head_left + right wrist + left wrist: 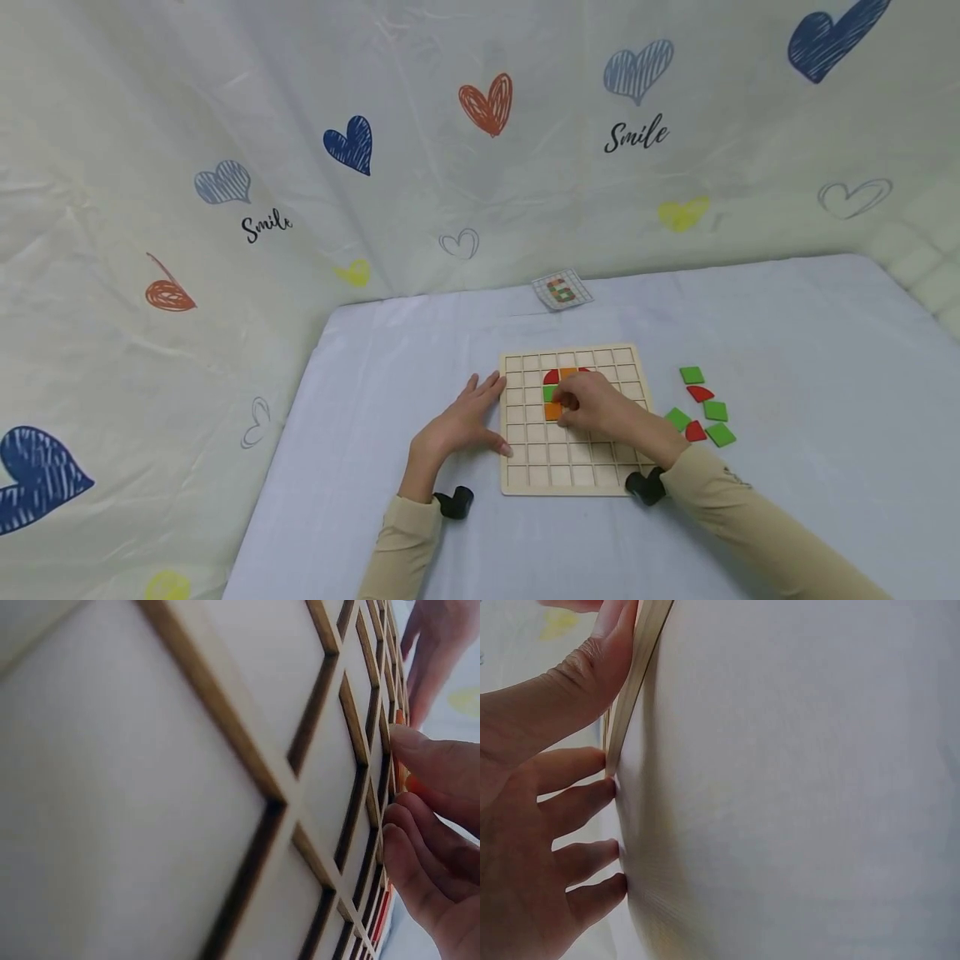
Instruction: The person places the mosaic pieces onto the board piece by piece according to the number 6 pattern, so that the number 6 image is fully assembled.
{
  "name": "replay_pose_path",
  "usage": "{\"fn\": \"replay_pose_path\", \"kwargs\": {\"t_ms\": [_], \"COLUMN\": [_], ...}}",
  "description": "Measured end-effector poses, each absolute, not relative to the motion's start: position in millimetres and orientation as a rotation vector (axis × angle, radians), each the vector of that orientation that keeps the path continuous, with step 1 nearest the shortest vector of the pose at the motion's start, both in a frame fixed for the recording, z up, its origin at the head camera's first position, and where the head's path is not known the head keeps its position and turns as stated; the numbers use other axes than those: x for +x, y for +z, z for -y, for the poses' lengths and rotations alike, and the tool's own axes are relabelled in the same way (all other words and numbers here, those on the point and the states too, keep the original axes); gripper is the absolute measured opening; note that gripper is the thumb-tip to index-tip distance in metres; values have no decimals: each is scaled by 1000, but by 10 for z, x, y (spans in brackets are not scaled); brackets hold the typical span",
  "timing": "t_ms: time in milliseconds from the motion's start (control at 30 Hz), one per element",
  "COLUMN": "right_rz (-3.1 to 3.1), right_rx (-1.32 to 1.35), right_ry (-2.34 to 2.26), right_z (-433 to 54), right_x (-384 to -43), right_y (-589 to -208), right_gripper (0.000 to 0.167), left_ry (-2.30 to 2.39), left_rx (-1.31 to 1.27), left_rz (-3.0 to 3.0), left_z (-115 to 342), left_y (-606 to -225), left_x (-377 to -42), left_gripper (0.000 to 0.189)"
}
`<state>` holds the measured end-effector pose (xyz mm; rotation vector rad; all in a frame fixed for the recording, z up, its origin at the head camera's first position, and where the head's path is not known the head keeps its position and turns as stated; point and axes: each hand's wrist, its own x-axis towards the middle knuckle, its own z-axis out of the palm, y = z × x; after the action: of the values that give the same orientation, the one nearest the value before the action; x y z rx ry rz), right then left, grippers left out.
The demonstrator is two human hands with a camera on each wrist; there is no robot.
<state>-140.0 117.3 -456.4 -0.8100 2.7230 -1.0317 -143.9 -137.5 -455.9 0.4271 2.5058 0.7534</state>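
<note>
A square wooden grid board [527, 477] lies on the table, with red, green and orange tiles in some cells. The green tile [548, 393] and orange tile [552, 411] show beside the right hand [600, 408], which covers cells near the middle. In the right wrist view, the right thumb and forefinger pinch a small orange tile [410, 782], mostly hidden by the fingers, close to the board's surface. Spread along the board's left edge is the left hand [459, 423]. Its thumb and fingertips touch that edge, and its fingers are fairly straight in the left wrist view.
Right of the board lie several loose tiles, among them a green square [692, 375] and a red quarter-round [701, 392]. A card with a printed grid pattern [562, 290] sits at the table's back edge, before a heart-printed cloth [412, 217].
</note>
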Motion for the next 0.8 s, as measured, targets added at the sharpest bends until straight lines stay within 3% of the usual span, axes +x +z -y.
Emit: {"fn": "replay_pose_path", "kwargs": {"t_ms": [800], "right_rz": [-2824], "right_rx": [-607], "right_ry": [-1015], "right_z": [-1860], "right_x": [-1214], "right_y": [-4465], "right_gripper": [19], "left_ry": [727], "left_rx": [460], "left_rz": [-2525], "left_z": [1367], "left_y": [-4561], "left_x": [-1419], "left_gripper": [114]}}
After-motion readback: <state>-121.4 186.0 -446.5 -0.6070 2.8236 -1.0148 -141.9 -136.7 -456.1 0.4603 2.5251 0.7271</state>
